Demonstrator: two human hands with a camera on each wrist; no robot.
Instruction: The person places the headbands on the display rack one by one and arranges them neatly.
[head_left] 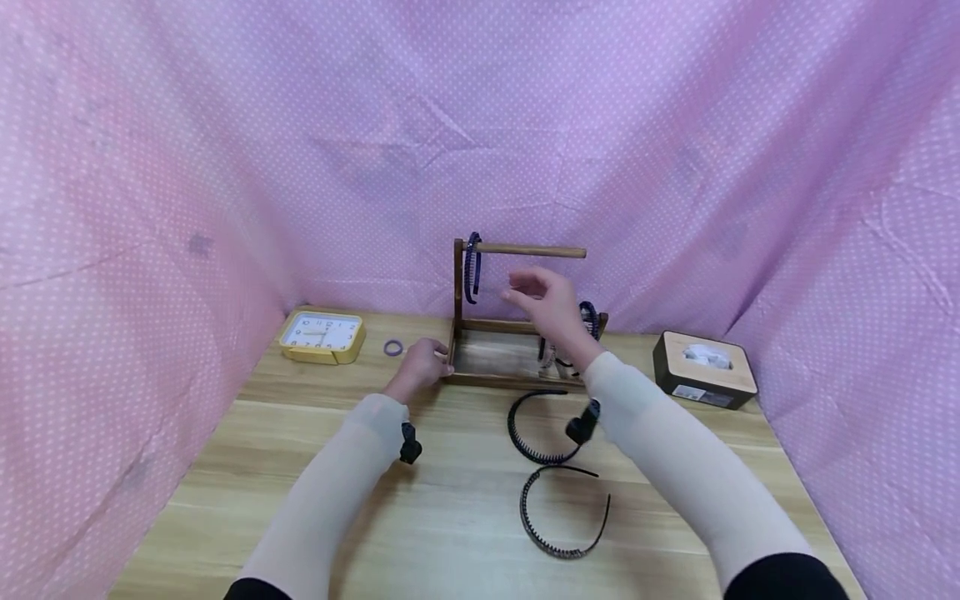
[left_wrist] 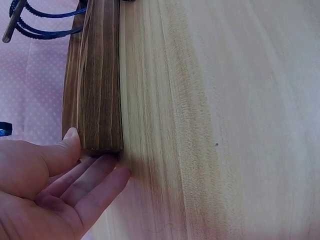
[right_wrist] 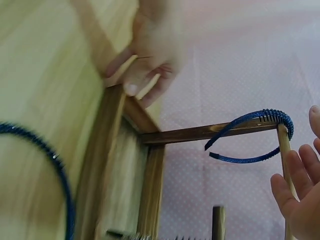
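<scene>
My left hand (head_left: 423, 365) grips the front left corner of a brown wooden stand (head_left: 459, 287); its thumb and fingers meet the end of the front rail (left_wrist: 101, 85). A dark blue toothed headband (head_left: 469, 279) hangs near the left end of the stand's top bar (head_left: 536, 249). Just below that bar, my right hand (head_left: 551, 304) is raised with loosely bent fingers, holding nothing. In the right wrist view its fingers appear beside the bar, apart from the hung headband (right_wrist: 245, 125). Another headband (head_left: 589, 317) is at the stand's right side, partly hidden by the right hand.
Two dark headbands, one behind (head_left: 517, 433) and one nearer (head_left: 528, 517), lie on the table in front of the stand. A small purple ring (head_left: 393, 347) and a yellow clock (head_left: 322, 336) are on the left. At right is a tissue box (head_left: 705, 369). A pink dotted curtain (head_left: 375, 167) surrounds the table.
</scene>
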